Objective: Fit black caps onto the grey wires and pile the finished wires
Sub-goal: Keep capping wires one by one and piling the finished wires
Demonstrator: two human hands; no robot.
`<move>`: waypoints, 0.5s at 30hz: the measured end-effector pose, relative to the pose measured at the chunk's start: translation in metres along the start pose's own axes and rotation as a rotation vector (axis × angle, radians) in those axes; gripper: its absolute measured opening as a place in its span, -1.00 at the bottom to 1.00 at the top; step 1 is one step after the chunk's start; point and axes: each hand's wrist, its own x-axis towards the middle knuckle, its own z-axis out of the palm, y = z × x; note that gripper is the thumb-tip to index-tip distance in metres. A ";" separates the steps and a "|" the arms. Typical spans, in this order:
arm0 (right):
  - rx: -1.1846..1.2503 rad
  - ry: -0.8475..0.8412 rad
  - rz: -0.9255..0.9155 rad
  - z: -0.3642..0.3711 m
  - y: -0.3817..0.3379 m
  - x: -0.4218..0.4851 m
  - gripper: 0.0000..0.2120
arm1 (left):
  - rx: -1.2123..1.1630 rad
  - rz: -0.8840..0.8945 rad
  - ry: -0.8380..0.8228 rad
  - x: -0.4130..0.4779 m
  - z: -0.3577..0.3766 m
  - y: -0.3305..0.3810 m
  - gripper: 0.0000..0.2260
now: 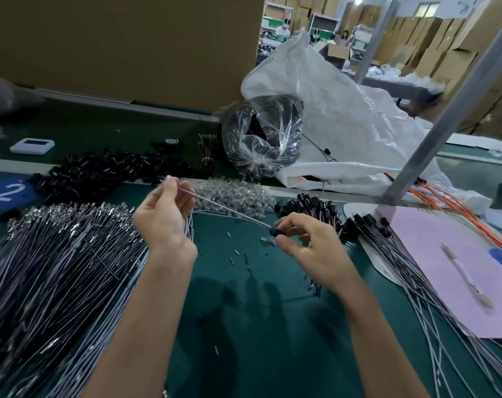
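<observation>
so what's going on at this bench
A person is capping grey wires by hand. The left hand pinches one wire near its upper end, while the right hand holds a black cap at its lower end. Uncapped wires lie heaped on the left; capped wires pile up on the right.

On the table (261,311), a big pile of wires (57,268) lies by the left edge. Behind it, toward the far edge, sits a heap of caps (100,173). Right of that heap stands a bag (262,139), with a sack (344,124) behind it. Capped wires (367,222) lie near the right edge, just left of a sheet (445,268). A pen (465,275) lies on the sheet.
</observation>
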 end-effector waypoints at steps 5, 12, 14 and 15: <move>-0.045 0.061 -0.039 -0.016 0.012 -0.007 -0.93 | -0.118 0.072 0.080 0.012 -0.011 0.025 -0.91; 0.230 0.154 -0.076 -0.035 0.023 -0.023 -0.89 | -0.101 0.159 0.064 0.021 -0.026 0.051 -0.89; 0.595 0.255 -0.120 -0.047 0.010 -0.029 -0.93 | -0.055 0.137 -0.020 0.015 -0.026 0.053 -0.86; 0.768 0.304 -0.176 -0.056 0.003 -0.032 -0.93 | -0.043 0.119 -0.067 0.011 -0.027 0.054 -0.85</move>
